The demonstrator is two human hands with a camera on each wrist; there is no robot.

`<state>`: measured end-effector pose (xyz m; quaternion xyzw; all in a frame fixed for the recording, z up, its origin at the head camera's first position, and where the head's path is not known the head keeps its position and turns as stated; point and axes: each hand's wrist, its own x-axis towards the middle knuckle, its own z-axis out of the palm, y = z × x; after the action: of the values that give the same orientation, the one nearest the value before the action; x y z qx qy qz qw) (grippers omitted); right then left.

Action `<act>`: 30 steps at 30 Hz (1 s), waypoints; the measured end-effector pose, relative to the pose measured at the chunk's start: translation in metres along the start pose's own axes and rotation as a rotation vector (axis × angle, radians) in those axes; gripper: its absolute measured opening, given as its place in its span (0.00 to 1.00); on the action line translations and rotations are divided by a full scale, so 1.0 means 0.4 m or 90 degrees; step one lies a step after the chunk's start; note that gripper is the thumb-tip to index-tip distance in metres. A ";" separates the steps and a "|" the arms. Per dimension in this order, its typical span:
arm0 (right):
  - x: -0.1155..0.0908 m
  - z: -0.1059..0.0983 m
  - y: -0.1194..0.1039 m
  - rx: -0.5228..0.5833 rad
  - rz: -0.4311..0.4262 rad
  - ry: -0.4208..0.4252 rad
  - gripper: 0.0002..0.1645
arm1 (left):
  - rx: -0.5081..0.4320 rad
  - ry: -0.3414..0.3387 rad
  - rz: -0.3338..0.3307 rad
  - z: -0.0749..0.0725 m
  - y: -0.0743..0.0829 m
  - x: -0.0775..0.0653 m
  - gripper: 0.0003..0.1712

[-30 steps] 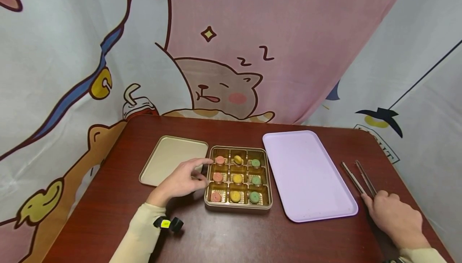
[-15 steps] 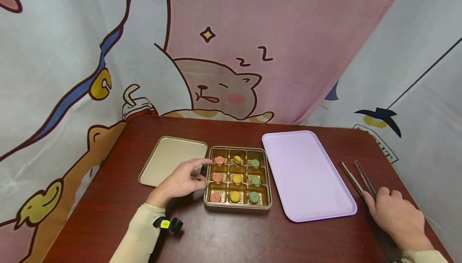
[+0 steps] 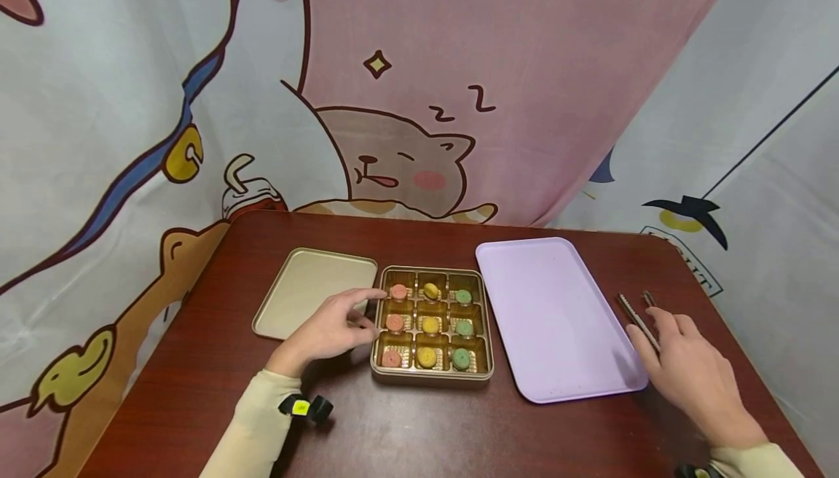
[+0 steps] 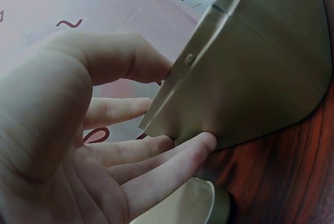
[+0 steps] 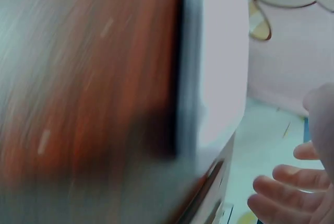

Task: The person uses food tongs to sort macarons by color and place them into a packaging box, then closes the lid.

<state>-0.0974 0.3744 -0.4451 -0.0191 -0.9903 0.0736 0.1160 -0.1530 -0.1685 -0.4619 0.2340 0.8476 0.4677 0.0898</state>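
My left hand [image 3: 334, 323] rests its fingertips against the left side of a gold square tin [image 3: 488, 328], fingers spread and slightly bent. In the left wrist view, the fingertips [image 4: 207, 139] touch the tin's outer wall [image 4: 255, 62]. The tin has a gold divided insert with one small macaron per compartment: a pink column [image 3: 395, 322], a yellow column [image 3: 430, 325] and a green column [image 3: 465, 327]. At the right, my right hand [image 3: 698, 379] is over metal tongs [image 3: 637, 320], fingers loose and apart, hiding their handle end. In the right wrist view its fingers [image 5: 292, 195] hold nothing.
A gold lid [image 3: 308, 281] lies left of the tin, behind my left hand. Between the tin and the tongs lies a lilac tray [image 3: 557, 318]. The dark red wooden table [image 3: 406, 434] ends at a printed curtain [image 3: 557, 99].
My right hand has let go of the tongs and moved up and left over them. The tongs stay on the table. My left hand and the tin have not moved.
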 end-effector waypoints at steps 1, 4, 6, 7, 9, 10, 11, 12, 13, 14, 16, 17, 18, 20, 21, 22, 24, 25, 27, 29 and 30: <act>0.000 0.001 -0.015 0.016 -0.016 0.008 0.35 | -0.001 -0.001 0.004 0.000 -0.001 0.000 0.38; 0.005 0.008 -0.058 0.059 -0.062 0.022 0.34 | 0.001 -0.004 0.001 0.000 0.001 -0.001 0.38; 0.009 0.015 -0.086 0.089 -0.091 0.025 0.35 | 0.005 -0.004 0.001 -0.001 0.003 -0.001 0.38; 0.012 0.018 -0.100 0.103 -0.103 0.022 0.35 | 0.007 -0.005 0.003 -0.001 0.003 -0.001 0.38; 0.017 0.024 -0.125 0.125 -0.125 0.021 0.35 | 0.012 -0.006 0.001 -0.001 0.004 -0.001 0.39; 0.021 0.027 -0.136 0.137 -0.137 0.022 0.34 | 0.015 -0.006 0.002 -0.001 0.003 -0.001 0.39; 0.024 0.029 -0.147 0.147 -0.148 0.025 0.34 | 0.018 -0.006 0.003 -0.001 0.003 -0.001 0.39; 0.027 0.030 -0.157 0.156 -0.157 0.026 0.34 | 0.022 -0.006 0.002 -0.001 0.003 -0.001 0.39; 0.031 0.031 -0.167 0.165 -0.167 0.033 0.33 | 0.025 -0.005 0.004 -0.001 0.002 -0.001 0.39; 0.035 0.032 -0.177 0.172 -0.177 0.039 0.33 | 0.027 -0.005 0.002 -0.001 0.003 -0.001 0.39; 0.043 0.033 -0.196 0.187 -0.197 0.050 0.33 | 0.028 -0.004 0.005 -0.003 0.003 -0.002 0.38; 0.047 0.033 -0.206 0.194 -0.206 0.054 0.33 | 0.028 -0.005 0.007 -0.004 0.003 -0.003 0.38; 0.051 0.033 -0.216 0.202 -0.213 0.058 0.33 | 0.026 -0.005 0.008 -0.007 0.003 -0.005 0.38; 0.056 0.033 -0.238 0.213 -0.225 0.059 0.33 | 0.012 -0.007 0.001 -0.013 0.003 -0.009 0.38; 0.059 0.033 -0.249 0.220 -0.231 0.057 0.33 | 0.007 -0.006 -0.001 -0.017 0.002 -0.012 0.38; 0.061 0.034 -0.261 0.227 -0.235 0.055 0.33 | 0.001 -0.005 -0.004 -0.022 0.001 -0.016 0.38; 0.065 0.037 -0.284 0.239 -0.244 0.050 0.33 | -0.010 0.002 -0.012 -0.035 -0.004 -0.024 0.38; 0.066 0.039 -0.296 0.244 -0.249 0.048 0.33 | -0.011 0.007 -0.016 -0.042 -0.006 -0.029 0.38; 0.070 0.044 -0.319 0.257 -0.257 0.044 0.33 | -0.006 0.019 -0.022 -0.061 -0.011 -0.040 0.37; 0.075 0.049 -0.342 0.266 -0.264 0.039 0.33 | 0.006 0.032 -0.031 -0.082 -0.014 -0.053 0.37; 0.078 0.052 -0.353 0.270 -0.270 0.037 0.33 | 0.012 0.037 -0.035 -0.093 -0.015 -0.060 0.37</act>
<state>-0.1354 0.2334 -0.4366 0.2104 -0.9310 0.2524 0.1588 -0.1479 -0.2107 -0.4482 0.1974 0.8605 0.4635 0.0754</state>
